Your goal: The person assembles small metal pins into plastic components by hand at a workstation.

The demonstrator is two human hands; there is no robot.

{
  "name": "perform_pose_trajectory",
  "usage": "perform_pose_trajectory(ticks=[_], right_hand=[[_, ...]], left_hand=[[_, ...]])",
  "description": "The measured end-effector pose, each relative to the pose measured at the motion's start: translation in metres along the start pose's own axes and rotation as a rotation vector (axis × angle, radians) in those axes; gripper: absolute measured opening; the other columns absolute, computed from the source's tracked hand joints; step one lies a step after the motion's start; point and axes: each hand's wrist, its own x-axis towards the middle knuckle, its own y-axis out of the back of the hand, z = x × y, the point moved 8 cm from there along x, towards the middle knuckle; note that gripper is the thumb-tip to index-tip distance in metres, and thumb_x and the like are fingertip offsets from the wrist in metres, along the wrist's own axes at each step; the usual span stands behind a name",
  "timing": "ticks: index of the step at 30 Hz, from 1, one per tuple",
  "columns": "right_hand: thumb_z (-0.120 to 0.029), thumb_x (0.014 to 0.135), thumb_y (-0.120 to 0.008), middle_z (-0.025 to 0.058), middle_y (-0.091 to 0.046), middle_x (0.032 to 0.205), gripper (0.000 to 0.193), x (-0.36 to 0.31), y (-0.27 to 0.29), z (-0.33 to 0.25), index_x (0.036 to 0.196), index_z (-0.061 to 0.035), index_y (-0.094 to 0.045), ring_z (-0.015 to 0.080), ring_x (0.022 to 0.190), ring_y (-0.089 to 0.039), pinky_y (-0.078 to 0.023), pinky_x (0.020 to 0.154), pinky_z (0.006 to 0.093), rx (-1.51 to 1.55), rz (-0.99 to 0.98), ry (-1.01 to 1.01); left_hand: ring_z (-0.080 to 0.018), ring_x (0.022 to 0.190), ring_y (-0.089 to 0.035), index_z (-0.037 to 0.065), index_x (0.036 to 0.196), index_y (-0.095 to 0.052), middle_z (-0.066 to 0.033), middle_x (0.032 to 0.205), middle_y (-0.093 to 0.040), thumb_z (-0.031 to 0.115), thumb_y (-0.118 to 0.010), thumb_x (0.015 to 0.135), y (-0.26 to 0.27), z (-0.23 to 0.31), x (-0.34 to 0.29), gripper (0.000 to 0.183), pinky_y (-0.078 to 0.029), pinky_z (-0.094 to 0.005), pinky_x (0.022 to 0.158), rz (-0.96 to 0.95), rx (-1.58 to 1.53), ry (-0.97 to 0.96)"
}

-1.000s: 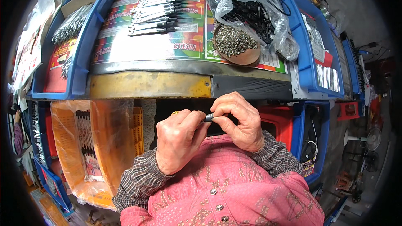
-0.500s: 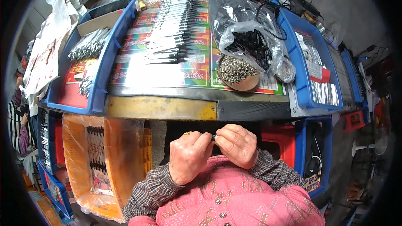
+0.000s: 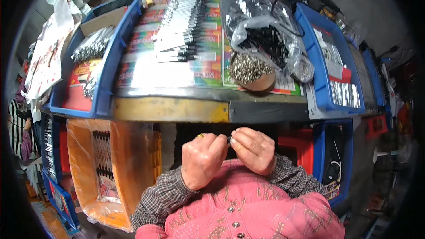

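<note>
Two bare hands meet in front of a pink top, just short of the bench's near edge (image 3: 172, 108). The left hand (image 3: 201, 161), a ring on one finger, and the right hand (image 3: 254, 150) are pinched together, fingertips clamped on a small dark piece (image 3: 229, 140). It sits right between them, mostly hidden, so I cannot tell its full shape.

Straight beyond the grip, a brightly coloured printed sheet (image 3: 146, 55) covers the bench; bold lettering repeats across it, blurred and washed by glare. On it, ahead and to the left of the grip, lies a long row of pens (image 3: 186, 22), pale with dark ends. Ahead and slightly right is a brown dish (image 3: 263, 83) of small metal parts (image 3: 249, 66), with a clear bag of black pieces (image 3: 268, 44) just beyond.

Farther left of the grip, a blue tray (image 3: 108, 68) holds silvery parts (image 3: 94, 44) and a red card (image 3: 76, 95) with a yellow printed patch, its writing too small to read. Past it hangs white sheeting (image 3: 48, 53) with red markings. Nearer, left of the grip, stands a plastic-lined orange basket (image 3: 79, 146).
</note>
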Motion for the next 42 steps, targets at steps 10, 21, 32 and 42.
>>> perform_pose_trajectory(ticks=[10, 21, 32, 42], right_hand=[[0.000, 0.063, -0.070, 0.0172, -0.065, 0.098, 0.029, 0.000, -0.001, 0.004, 0.091, 0.0051, -0.064, 0.0312, 0.087, -0.066, -0.058, 0.069, 0.0365, 0.009, 0.037, -0.053], [0.002, 0.073, -0.069, 0.0139, -0.064, 0.092, 0.025, -0.013, -0.009, 0.029, 0.098, 0.0018, -0.064, 0.0251, 0.078, -0.066, -0.055, 0.063, 0.0317, 0.365, 0.099, -0.345], [-0.004, 0.092, -0.059, 0.0096, -0.066, 0.085, 0.019, -0.043, -0.049, 0.046, 0.110, 0.0029, -0.063, 0.0129, 0.069, -0.065, -0.055, 0.061, 0.0229, 1.403, -0.041, -0.970], [-0.001, 0.090, -0.061, 0.0085, -0.067, 0.088, 0.018, -0.044, -0.049, 0.046, 0.108, 0.0011, -0.066, 0.0097, 0.069, -0.063, -0.054, 0.061, 0.0214, 1.272, 0.074, -0.948]], left_hand=[[-0.0262, 0.058, -0.057, 0.002, 0.086, -0.062, -0.0091, 0.068, -0.057, 0.001, -0.072, 0.068, -0.007, -0.004, 0.000, 0.020, -0.045, -0.0362, 0.052, -0.004, -0.027, 0.015], [-0.0248, 0.057, -0.057, 0.003, 0.085, -0.063, -0.0092, 0.067, -0.057, 0.000, -0.073, 0.070, -0.009, -0.010, -0.003, 0.019, -0.045, -0.0346, 0.051, -0.011, -0.107, 0.064], [-0.0218, 0.058, -0.060, 0.003, 0.086, -0.065, -0.0090, 0.067, -0.060, 0.000, -0.074, 0.070, -0.006, -0.014, -0.003, 0.018, -0.046, -0.0305, 0.051, -0.081, -0.304, 0.080], [-0.0238, 0.057, -0.058, 0.005, 0.085, -0.063, -0.0082, 0.066, -0.057, 0.001, -0.074, 0.069, -0.009, -0.015, -0.007, 0.019, -0.045, -0.0333, 0.052, -0.019, -0.283, 0.118]])
